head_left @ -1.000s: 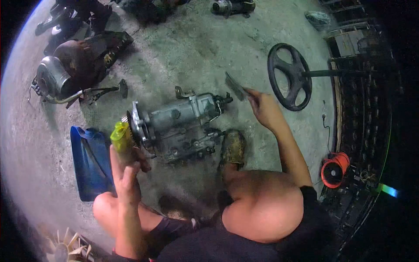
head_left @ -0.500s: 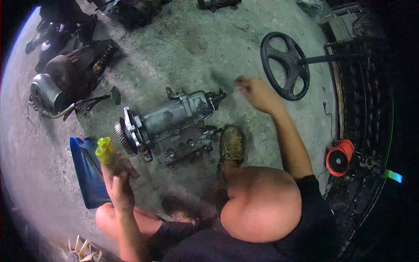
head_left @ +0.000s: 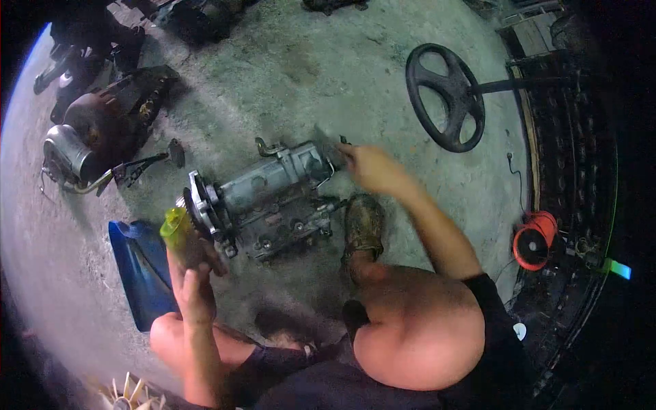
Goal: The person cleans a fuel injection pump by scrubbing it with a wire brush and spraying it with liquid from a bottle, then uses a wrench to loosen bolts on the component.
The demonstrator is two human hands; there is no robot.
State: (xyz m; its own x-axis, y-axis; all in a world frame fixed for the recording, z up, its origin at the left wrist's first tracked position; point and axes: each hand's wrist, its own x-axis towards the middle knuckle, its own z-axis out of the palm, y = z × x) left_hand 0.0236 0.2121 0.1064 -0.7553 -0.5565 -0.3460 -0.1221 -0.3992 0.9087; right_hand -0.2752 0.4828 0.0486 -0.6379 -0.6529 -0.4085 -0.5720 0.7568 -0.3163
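A metal injection pump (head_left: 260,188) with a toothed gear at its left end lies on the concrete floor. My left hand (head_left: 196,270), low at the left, is closed around a translucent yellow-green bottle (head_left: 175,229), its cap end up near the gear. At the pump's right end is my right hand (head_left: 372,169), fingers pinched round a dark thin tool (head_left: 326,140) that is smeared by motion; I cannot tell its kind. The fingertips overlap the pump's end fittings in this view.
A blue plastic tray (head_left: 137,287) lies left of my left hand. My shoe (head_left: 363,225) stands close to the pump's right side. Farther off are a black steering wheel (head_left: 445,97), a red round-fronted device (head_left: 535,240), greasy machine parts (head_left: 102,123) and a fan (head_left: 126,396).
My right hand has come left and down, bringing the dark tool to the pump's right end. My left hand with the bottle has shifted slightly right.
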